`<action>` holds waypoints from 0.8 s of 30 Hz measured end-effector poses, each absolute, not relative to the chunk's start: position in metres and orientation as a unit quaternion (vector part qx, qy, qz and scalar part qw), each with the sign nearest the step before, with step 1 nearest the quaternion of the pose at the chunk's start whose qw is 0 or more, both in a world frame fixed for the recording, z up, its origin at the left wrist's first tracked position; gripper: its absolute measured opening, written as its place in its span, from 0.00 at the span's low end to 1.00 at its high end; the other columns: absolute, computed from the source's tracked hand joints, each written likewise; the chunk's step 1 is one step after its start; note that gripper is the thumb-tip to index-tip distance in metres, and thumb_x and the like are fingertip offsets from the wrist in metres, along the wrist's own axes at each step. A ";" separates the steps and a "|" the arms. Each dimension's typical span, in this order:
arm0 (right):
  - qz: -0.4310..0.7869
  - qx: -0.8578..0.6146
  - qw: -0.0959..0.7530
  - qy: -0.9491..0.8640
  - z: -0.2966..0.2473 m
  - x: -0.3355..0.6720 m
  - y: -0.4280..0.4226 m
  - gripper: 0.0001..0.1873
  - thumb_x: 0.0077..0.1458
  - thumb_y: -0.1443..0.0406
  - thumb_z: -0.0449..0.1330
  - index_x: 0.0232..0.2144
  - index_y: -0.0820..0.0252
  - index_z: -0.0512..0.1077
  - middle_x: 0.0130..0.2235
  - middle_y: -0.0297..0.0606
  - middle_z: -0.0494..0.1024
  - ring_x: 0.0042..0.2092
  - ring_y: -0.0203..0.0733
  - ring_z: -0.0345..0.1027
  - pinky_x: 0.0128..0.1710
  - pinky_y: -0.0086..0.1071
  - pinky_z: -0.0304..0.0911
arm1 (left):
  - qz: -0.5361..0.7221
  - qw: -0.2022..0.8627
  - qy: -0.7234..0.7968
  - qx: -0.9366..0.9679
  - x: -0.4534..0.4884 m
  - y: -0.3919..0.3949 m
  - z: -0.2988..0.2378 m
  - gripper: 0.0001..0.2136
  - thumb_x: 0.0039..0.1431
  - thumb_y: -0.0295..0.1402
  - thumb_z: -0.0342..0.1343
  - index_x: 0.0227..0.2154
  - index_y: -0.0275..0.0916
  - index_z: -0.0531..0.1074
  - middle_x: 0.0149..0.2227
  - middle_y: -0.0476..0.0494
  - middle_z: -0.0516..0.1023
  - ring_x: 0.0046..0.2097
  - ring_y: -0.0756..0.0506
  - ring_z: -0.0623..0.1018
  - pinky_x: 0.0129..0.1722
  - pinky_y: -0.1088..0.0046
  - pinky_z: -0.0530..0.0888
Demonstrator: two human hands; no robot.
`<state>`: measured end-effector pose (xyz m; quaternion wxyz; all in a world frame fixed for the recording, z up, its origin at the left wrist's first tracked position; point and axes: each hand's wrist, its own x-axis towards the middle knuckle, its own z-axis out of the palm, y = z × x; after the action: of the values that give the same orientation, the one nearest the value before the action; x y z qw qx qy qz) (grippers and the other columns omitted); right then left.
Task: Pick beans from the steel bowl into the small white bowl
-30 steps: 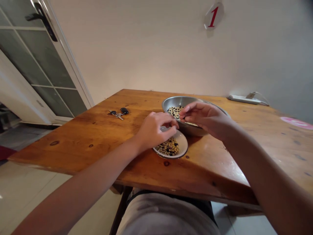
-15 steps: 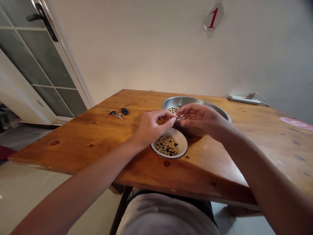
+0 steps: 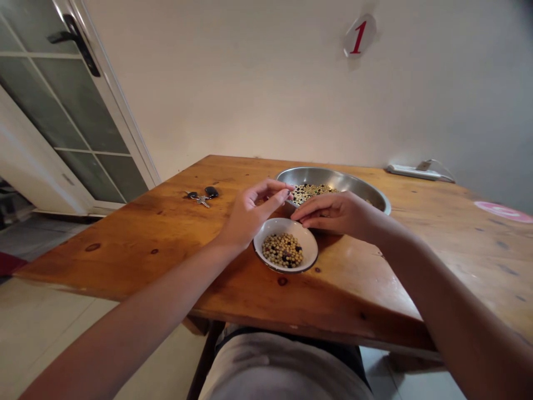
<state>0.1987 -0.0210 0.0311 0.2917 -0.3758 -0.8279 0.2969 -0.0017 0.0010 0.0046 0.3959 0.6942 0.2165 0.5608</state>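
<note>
The bowl (image 3: pixel 266 238) is white with a dark rim; its beans (image 3: pixel 283 250) are tan with a few black ones. The basin (image 3: pixel 358 184) is silver-grey, and the mix (image 3: pixel 310 191) in it is speckled tan and black. The tabletop (image 3: pixel 166 233) is orange-brown wood with dark knots. The keys (image 3: pixel 202 195) are black and silver. The sign (image 3: pixel 358 36) is white with a red 1.

white dish (image 3: pixel 270 226) of mixed beans (image 3: pixel 283 250), steel bowl (image 3: pixel 353 182) just behind

My left hand (image 3: pixel 245 218) pinches thumb to forefinger beside the steel bowl (image 3: pixel 355 183). My right hand (image 3: pixel 336 214) hovers palm-down at the white bowl (image 3: pixel 260 245) of beans (image 3: pixel 283 250). Keys (image 3: pixel 202 195) lie on the worktop (image 3: pixel 158 239).
</note>
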 end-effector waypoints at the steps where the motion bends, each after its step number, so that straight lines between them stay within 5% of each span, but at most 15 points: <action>1: 0.304 -0.375 0.295 -0.824 0.030 0.199 -0.020 0.10 0.50 0.59 0.63 0.36 0.52 0.79 0.41 0.35 0.79 0.44 0.42 0.73 0.49 0.37 0.66 | 0.549 0.398 0.220 0.701 -0.001 0.001 0.004 0.07 0.56 0.35 0.57 0.34 0.39 0.76 0.35 0.47 0.78 0.38 0.51 0.75 0.40 0.74 0.71; 18: 0.427 -0.351 0.443 -0.706 0.026 0.202 -0.017 0.16 0.44 0.65 0.69 0.38 0.55 0.72 0.42 0.36 0.76 0.44 0.39 0.71 0.49 0.38 0.67 | 0.518 0.432 0.247 0.696 0.001 0.007 0.003 0.08 0.55 0.33 0.57 0.35 0.37 0.77 0.34 0.45 0.81 0.39 0.48 0.79 0.43 0.70 0.73; 24: 0.422 -0.377 0.502 -0.654 0.028 0.200 -0.017 0.17 0.42 0.64 0.70 0.36 0.55 0.72 0.42 0.36 0.74 0.43 0.39 0.70 0.48 0.38 0.67 | 0.471 0.336 0.291 0.762 0.001 0.005 0.004 0.08 0.57 0.32 0.55 0.36 0.37 0.77 0.36 0.45 0.81 0.38 0.48 0.79 0.41 0.72 0.73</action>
<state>0.2002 -0.0174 0.0283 0.5024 -0.3773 -0.6537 0.4217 0.0005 0.0055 0.0036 0.3358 0.7622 0.2908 0.4709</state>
